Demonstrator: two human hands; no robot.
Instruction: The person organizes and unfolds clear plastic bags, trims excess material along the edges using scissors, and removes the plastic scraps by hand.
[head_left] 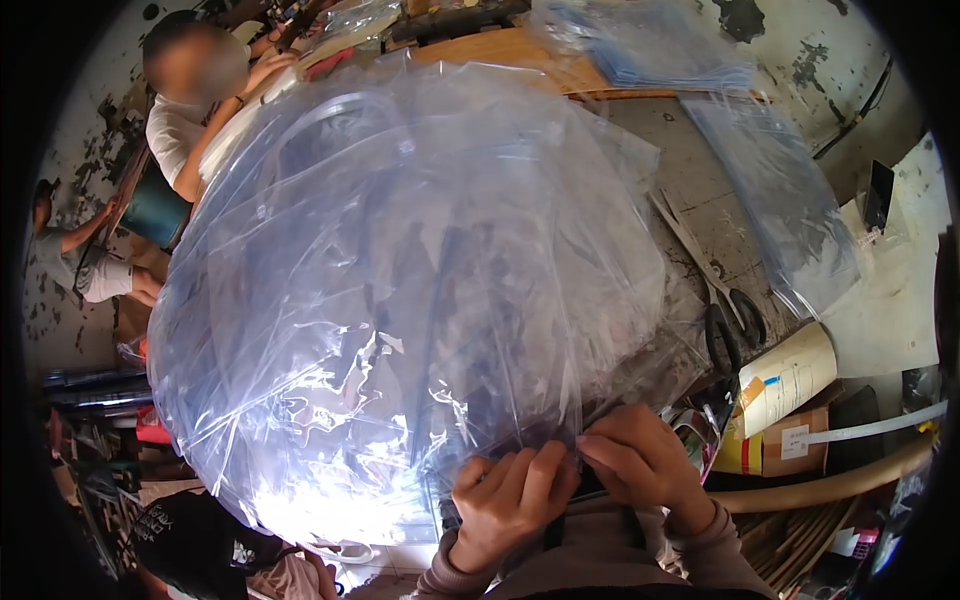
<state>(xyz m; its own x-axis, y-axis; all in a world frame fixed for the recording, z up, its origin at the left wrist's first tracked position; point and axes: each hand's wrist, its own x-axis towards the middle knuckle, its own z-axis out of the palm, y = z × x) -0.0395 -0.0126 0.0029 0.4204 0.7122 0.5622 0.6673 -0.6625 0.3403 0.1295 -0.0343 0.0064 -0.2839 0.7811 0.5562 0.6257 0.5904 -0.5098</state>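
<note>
Both hands, left (515, 500) and right (645, 462), pinch the near edge of the clear plastic sheeting (430, 270), close together — the scissors (715, 285) lie right of that sheeting, folded sheets (780, 200) beyond them.

Left hand (515, 492) and right hand (640, 462) pinch edge of clear plastic sheeting (430, 260) — scissors (712, 275) near, beyond right hand.
</note>
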